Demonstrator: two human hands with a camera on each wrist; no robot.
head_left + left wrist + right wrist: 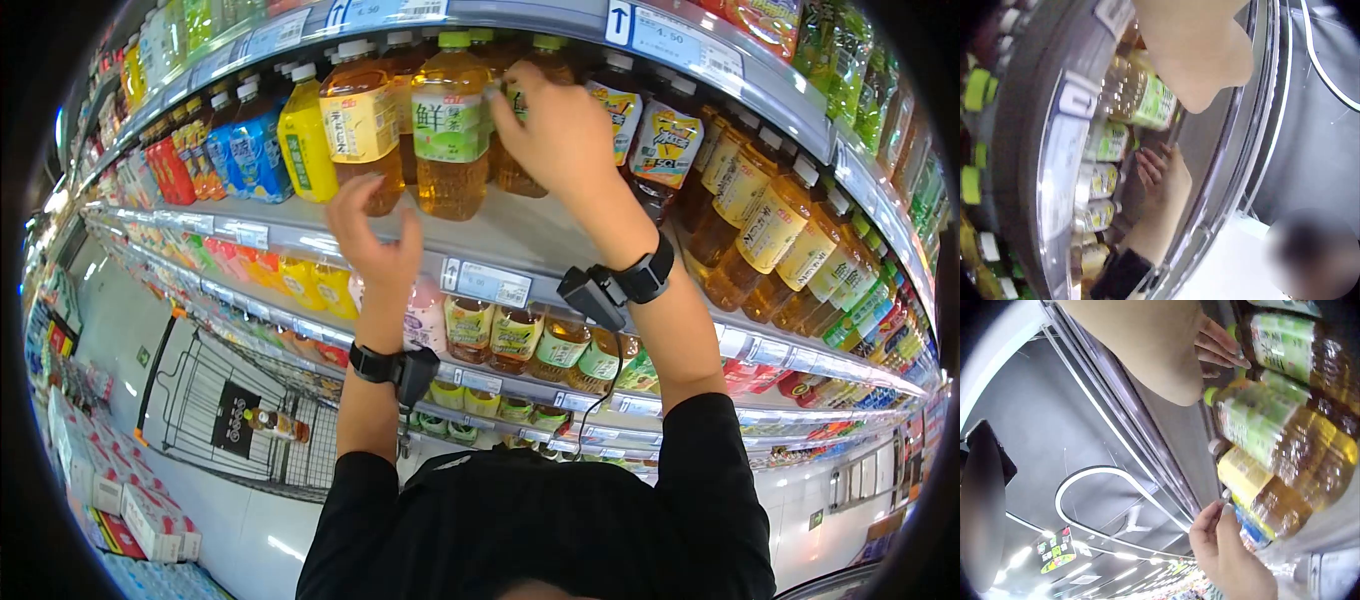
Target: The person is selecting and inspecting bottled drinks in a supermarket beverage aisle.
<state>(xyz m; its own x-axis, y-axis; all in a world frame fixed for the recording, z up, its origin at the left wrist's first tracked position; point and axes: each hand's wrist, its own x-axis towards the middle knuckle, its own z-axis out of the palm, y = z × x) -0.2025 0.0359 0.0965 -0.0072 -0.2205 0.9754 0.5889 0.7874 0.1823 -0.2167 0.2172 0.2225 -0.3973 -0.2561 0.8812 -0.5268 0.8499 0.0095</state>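
A green-labelled bottle of amber tea (452, 130) stands upright at the shelf's front edge, between my two hands. My left hand (375, 235) is raised with fingers apart, in front of the lower part of a yellow-labelled bottle (360, 120). Over a second green-labelled bottle, my right hand (560, 125) has its fingers bent loosely near the neck; whether they touch it cannot be told. The right wrist view has the right hand (1166, 356) by the green caps and the left hand (1229, 550) below, holding nothing. In the left wrist view the right hand (1169, 178) is beside the bottles.
Yellow bottles (305, 135) and blue packs (250, 145) stand left on the same shelf; pouch-shaped labels and more tea bottles (765, 235) stand right. A shelf edge with price tags (680, 45) runs overhead. At lower left is a shopping cart (190, 400) holding one bottle (280, 425).
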